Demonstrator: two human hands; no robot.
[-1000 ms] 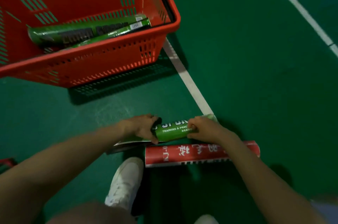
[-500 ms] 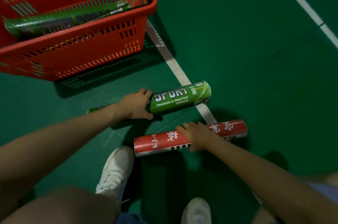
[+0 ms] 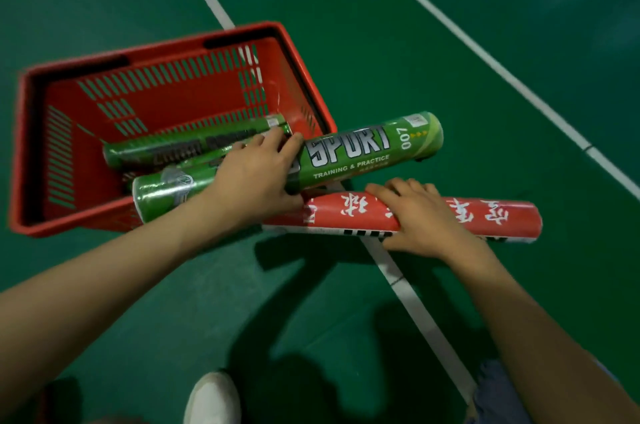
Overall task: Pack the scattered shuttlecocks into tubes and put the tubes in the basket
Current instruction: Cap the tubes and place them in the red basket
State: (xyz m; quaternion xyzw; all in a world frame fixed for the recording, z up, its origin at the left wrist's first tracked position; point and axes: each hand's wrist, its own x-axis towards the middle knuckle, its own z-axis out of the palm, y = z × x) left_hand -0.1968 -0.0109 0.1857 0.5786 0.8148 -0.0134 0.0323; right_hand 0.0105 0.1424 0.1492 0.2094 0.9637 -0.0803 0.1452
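Left hand curls round a green cardboard tube mid-length, right hand round a red cardboard tube, ends jutting beyond the fingers; light, stiff, probably slick.

Two bare forearms reach in from the near corners, the left hand palm down with fingers and thumb wrapped round a green tube, the right hand just right of it and nearer, fingers curled over a red tube.
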